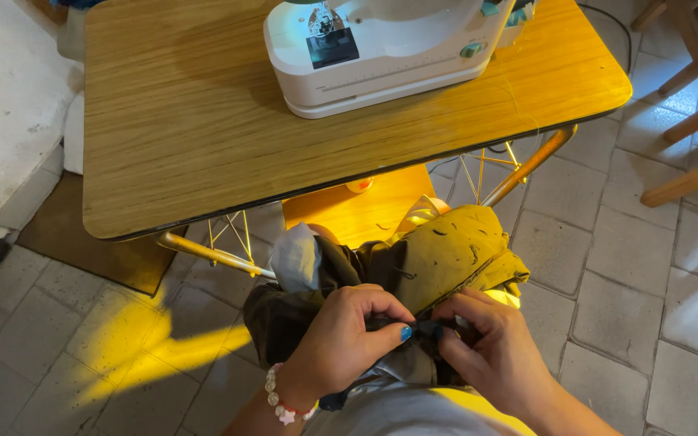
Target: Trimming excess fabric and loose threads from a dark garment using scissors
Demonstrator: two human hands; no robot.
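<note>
I see an olive-green garment (pixel 438 258) bunched in the lap, just below the near edge of the surface (pixel 187 121). The cloth looks soft and matte, crumpled into thick folds, with short dark thread marks scattered on its sunlit top. Its bulk runs roughly left to right, and the brighter end points right and away from me. A pale grey lining (pixel 295 260) sticks up at the left end of the bundle.

My left hand (pixel 341 339) and my right hand (pixel 494 351) meet at the near, shaded side of the garment. The fingers (pixel 393 323) of both are pinched together on a small dark fold of the fabric between them. A beaded bracelet (pixel 280 400) circles the left wrist.

The surface is a rounded rectangle of wood-grain laminate with a dark rim, on thin gold metal legs (pixel 527 165). A white plastic sewing machine (pixel 381 48) sits at its far middle, well apart from the hands. The near strip of the surface lies bare. Grey floor tiles (pixel 648 266) spread open to the right, and wooden chair legs (pixel 688 121) stand at the far right.
</note>
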